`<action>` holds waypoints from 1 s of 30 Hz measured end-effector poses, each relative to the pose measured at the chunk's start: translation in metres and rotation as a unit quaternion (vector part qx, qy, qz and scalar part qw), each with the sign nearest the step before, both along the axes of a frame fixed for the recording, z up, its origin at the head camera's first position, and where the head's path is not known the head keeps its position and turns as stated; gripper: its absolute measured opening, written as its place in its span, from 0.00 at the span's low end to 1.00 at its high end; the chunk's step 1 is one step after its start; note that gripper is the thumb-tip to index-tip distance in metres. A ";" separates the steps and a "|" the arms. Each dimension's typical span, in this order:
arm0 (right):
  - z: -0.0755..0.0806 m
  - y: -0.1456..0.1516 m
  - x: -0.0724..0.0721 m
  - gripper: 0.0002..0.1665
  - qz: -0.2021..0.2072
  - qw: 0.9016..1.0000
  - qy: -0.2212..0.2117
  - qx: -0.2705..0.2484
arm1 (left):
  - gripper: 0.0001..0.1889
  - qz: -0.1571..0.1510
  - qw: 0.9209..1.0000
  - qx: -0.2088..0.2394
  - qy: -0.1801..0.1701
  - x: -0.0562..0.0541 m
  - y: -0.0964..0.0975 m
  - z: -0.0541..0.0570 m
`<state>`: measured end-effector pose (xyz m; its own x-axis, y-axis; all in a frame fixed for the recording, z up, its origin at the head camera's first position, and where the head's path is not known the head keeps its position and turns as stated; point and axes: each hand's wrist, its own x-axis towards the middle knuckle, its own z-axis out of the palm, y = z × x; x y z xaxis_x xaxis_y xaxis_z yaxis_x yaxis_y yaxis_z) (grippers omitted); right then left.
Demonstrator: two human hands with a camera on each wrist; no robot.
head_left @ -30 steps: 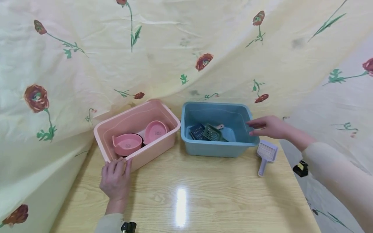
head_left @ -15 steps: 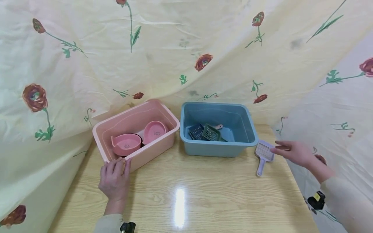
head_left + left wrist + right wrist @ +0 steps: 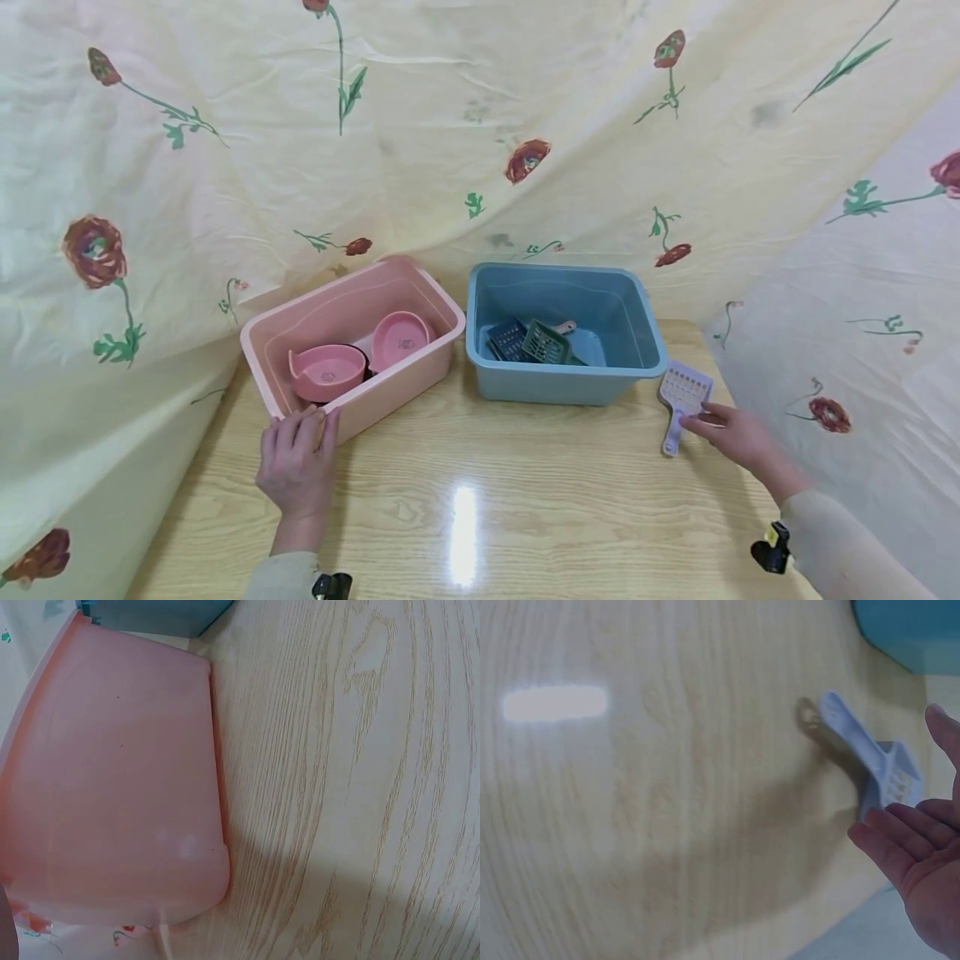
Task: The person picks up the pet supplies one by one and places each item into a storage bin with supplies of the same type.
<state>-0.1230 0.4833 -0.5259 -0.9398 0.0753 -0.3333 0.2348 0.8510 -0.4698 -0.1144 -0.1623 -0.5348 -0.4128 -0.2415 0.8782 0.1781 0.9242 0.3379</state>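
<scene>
My left hand grips the near rim of a pink plastic bin, fingers over the edge; the left wrist view shows mostly the bin's outer wall. Inside lie two pink dishes, one with a raised tip and one round. A lavender slotted litter scoop lies on the table, handle toward me. Just right of its handle is my right hand. In the right wrist view the fingers are extended beside the scoop's head, the thumb held apart.
A blue bin stands right of the pink one. It contains a dark green slotted scoop, a dark blue slotted piece and a pale pink handle. Flowered cloth hangs behind the wooden table.
My right hand has gone from the blue bin's right rim out to the right, then down and back left beside the lavender scoop's handle. My left hand has stayed on the pink rim.
</scene>
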 end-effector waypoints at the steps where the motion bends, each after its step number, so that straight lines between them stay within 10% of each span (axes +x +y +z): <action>1: -0.003 -0.001 0.001 0.58 -0.001 1.000 0.003 0.000 | 0.16 0.000 1.000 -0.001 -0.001 0.000 0.000 0.000; 17: -0.009 0.003 0.009 0.45 0.075 0.993 0.080 0.031 | 0.16 -0.003 1.000 -0.007 -0.006 0.002 0.001 0.003; 30: 0.011 0.007 -0.015 0.41 0.265 0.946 0.140 0.127 | 0.15 -0.006 1.000 -0.009 -0.019 0.003 -0.001 0.004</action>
<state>-0.1376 0.4900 -0.5149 -0.9167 -0.3868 -0.0999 -0.3596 0.9080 -0.2151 -0.1111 -0.1633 -0.5312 -0.4494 -0.2211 0.8655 0.1772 0.9276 0.3290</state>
